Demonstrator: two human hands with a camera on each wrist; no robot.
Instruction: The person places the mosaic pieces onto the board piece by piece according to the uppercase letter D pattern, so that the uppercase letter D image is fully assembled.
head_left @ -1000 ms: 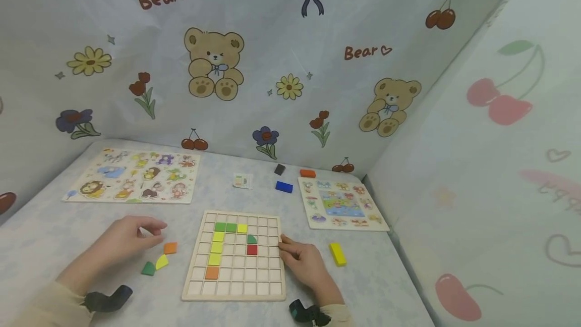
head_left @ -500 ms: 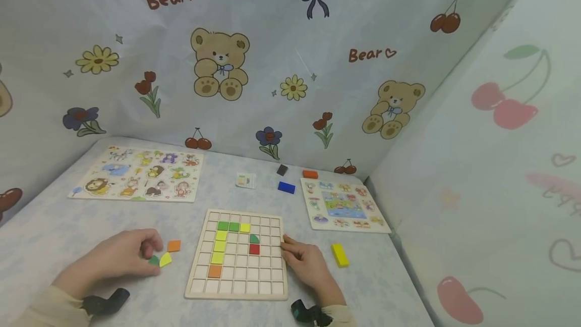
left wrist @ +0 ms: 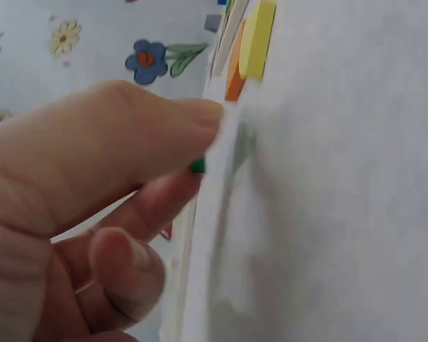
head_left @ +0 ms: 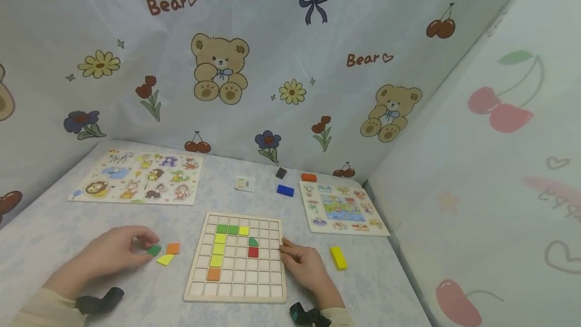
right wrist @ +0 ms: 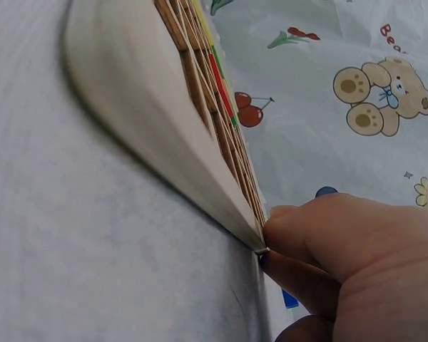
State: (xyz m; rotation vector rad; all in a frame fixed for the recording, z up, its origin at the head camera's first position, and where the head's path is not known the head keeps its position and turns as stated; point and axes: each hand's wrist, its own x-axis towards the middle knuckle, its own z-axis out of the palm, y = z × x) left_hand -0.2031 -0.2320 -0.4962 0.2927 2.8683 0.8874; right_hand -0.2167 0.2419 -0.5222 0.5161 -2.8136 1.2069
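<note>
Between thumb and finger, my left hand (head_left: 115,249) pinches a green piece (head_left: 154,250), just above the table; in the left wrist view the thumb hides most of it. Beside it lie a yellow quarter-round piece (head_left: 165,260) and an orange square tile (head_left: 173,249). My right hand (head_left: 305,265) grips the right edge of a wooden grid board (head_left: 240,289), thumb above and finger below in the right wrist view. The board bears green, yellow and orange square tiles in a hook shape, plus a green quarter-round (head_left: 253,241) above a red tile (head_left: 253,252).
An animal puzzle board (head_left: 136,175) lies at back left, a smaller puzzle board (head_left: 343,209) at back right. Blue (head_left: 285,191), red-orange (head_left: 309,177), dark (head_left: 281,173) and yellow (head_left: 338,258) blocks lie around. A small printed card (head_left: 245,183) lies behind the grid board.
My left hand came down onto the green piece, pinched it and shifted it up beside the orange tile. The yellow piece turned slightly. My right hand stays on the board's edge.
</note>
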